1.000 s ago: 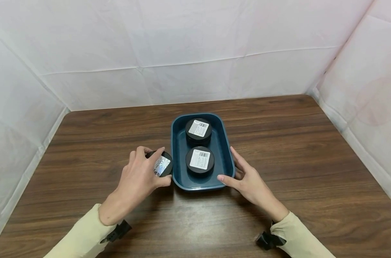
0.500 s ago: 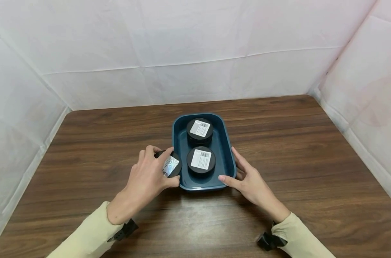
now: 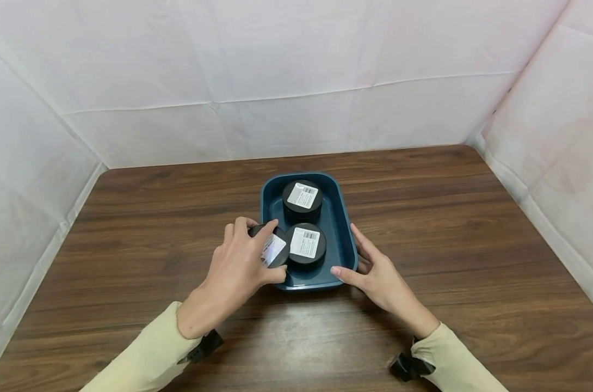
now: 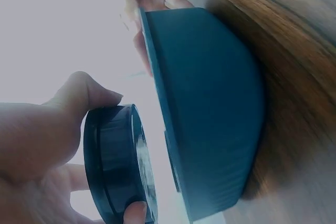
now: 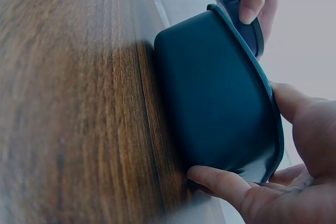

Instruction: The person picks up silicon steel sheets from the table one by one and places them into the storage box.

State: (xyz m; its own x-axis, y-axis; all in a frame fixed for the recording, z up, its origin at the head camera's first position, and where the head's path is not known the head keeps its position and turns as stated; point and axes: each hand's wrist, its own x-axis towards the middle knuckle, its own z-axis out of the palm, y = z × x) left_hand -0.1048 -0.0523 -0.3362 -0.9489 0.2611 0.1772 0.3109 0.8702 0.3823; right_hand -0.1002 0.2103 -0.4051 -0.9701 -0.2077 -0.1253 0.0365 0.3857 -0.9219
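Note:
My left hand [image 3: 235, 267] holds a flat round black jar [image 3: 274, 250] with a shiny label, thumb and fingers around its sides. The jar [image 4: 116, 156] is raised above the left rim of a deep blue tray [image 3: 333, 231], apart from the rim in the left wrist view. Inside the tray sit two labelled black places: a front jar [image 3: 305, 243] and a taller back one [image 3: 302, 200], possibly stacked. My right hand [image 3: 382, 277] grips the tray's near right corner, thumb at the rim and fingers along the outer wall [image 5: 220, 98].
The tray stands on a brown wood-grain table [image 3: 179, 207]. White sheeting [image 3: 286, 54] hangs behind the table and at both sides. A small black device is strapped at each wrist, over pale sleeves [image 3: 140, 348].
My left hand has carried its jar to the right, from beside the tray to over its left rim, close to the front jar. The right hand has stayed on the tray.

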